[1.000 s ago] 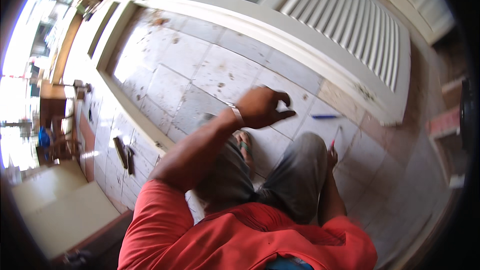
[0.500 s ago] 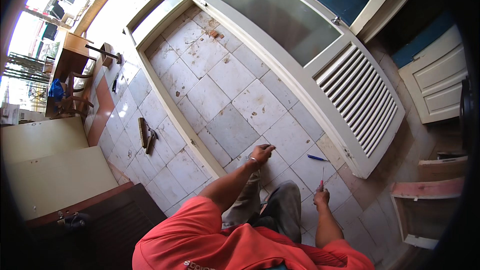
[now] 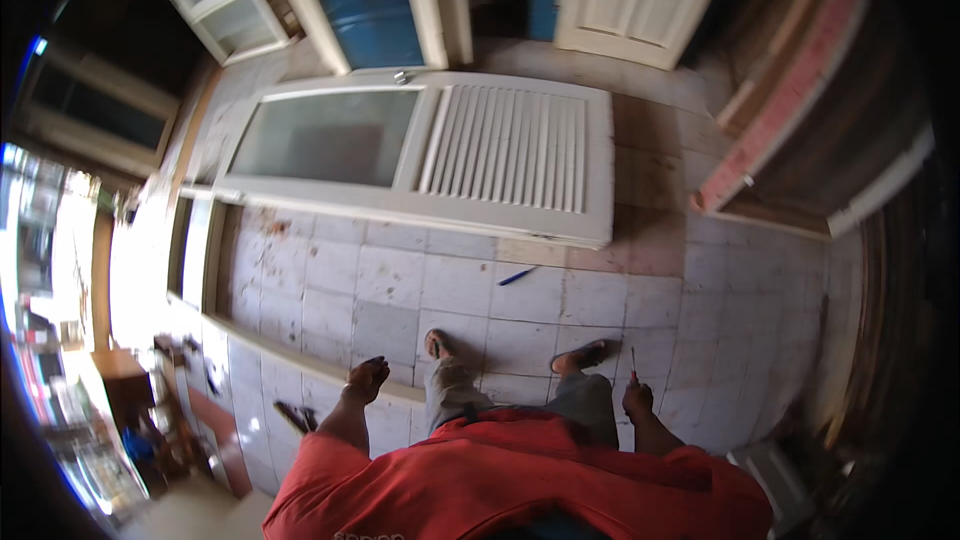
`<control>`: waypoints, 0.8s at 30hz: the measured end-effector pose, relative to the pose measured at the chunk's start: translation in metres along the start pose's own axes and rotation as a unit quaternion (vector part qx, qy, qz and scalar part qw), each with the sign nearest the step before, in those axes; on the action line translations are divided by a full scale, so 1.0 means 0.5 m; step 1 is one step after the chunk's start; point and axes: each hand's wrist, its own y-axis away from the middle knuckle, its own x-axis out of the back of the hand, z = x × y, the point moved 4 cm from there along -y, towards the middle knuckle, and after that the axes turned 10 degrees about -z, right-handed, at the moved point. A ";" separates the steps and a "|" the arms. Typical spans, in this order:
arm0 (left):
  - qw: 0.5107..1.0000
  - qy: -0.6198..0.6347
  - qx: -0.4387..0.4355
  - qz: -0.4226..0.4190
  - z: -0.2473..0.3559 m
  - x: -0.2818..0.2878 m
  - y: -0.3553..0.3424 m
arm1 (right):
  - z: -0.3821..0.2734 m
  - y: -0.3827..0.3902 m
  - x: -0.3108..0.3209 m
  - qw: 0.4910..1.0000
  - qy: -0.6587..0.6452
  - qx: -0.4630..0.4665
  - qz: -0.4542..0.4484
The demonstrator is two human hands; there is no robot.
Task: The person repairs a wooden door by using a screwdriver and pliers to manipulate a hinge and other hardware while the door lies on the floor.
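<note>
My right hand is closed round the red handle of a screwdriver, its thin shaft pointing away from me. Out to the left, my left hand has its fingers drawn together above a pale door frame lying on the floor. Whatever those fingers hold, if anything, is too small and blurred to name. Ahead lies a white door with a frosted glass panel and slanted louvres, its long edge beside the frame. A slim blue tool with a thin tip rests on the tiles between the door and my feet.
Dark tools lie on the floor beyond the frame's left side. A pale panelled door and a blue-panelled door stand at the back. On the right is a frame with a reddish edge. A grey box sits behind at lower right.
The view has swung to the right, so the louvred door now lies across the front. My left hand has moved left, to the frame's near rail. The screwdriver stays in my right hand.
</note>
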 end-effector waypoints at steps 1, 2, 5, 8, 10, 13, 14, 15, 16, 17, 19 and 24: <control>0.999 0.014 -0.006 -0.043 -0.002 -0.066 -0.010 | 0.012 -0.012 0.020 0.999 0.003 -0.020 -0.044; 0.984 -0.138 -0.037 -0.106 -0.004 -0.163 -0.018 | 0.049 0.001 0.043 1.000 -0.016 -0.020 -0.012; 0.560 -0.784 -0.239 -0.123 -0.028 -0.589 0.039 | 0.168 0.013 0.087 0.995 -0.067 -0.071 -0.020; 0.388 -0.838 -0.323 -0.209 -0.146 -0.922 0.012 | 0.314 0.024 0.134 0.990 -0.103 -0.094 -0.027; 0.415 -0.790 -0.326 -0.311 -0.236 -1.150 0.062 | 0.411 0.051 0.168 0.985 -0.119 -0.122 0.030; 0.381 -0.718 -0.420 -0.404 -0.349 -1.395 0.070 | 0.521 0.054 0.242 0.973 -0.135 -0.148 0.116; 0.562 -0.606 -0.297 -0.478 -0.389 -1.463 0.053 | 0.556 0.051 0.259 0.969 -0.144 -0.167 0.108; 0.729 -0.410 -0.051 -0.546 -0.431 -1.534 0.068 | 0.591 0.052 0.268 0.966 -0.156 -0.186 0.094; 0.844 -0.162 0.174 -0.481 -0.475 -1.606 0.092 | 0.619 0.057 0.270 0.962 -0.157 -0.198 0.108; 0.779 -0.293 0.067 -0.551 -0.531 -1.678 0.090 | 0.696 0.078 0.214 0.955 -0.150 -0.219 0.130; 0.812 -0.121 0.214 -0.529 -0.568 -1.787 0.075 | 0.719 0.071 0.248 0.938 -0.242 -0.232 0.091; 0.795 -0.060 0.309 -0.519 -0.772 -2.096 0.045 | 0.896 0.173 0.079 0.918 -0.244 -0.311 -0.017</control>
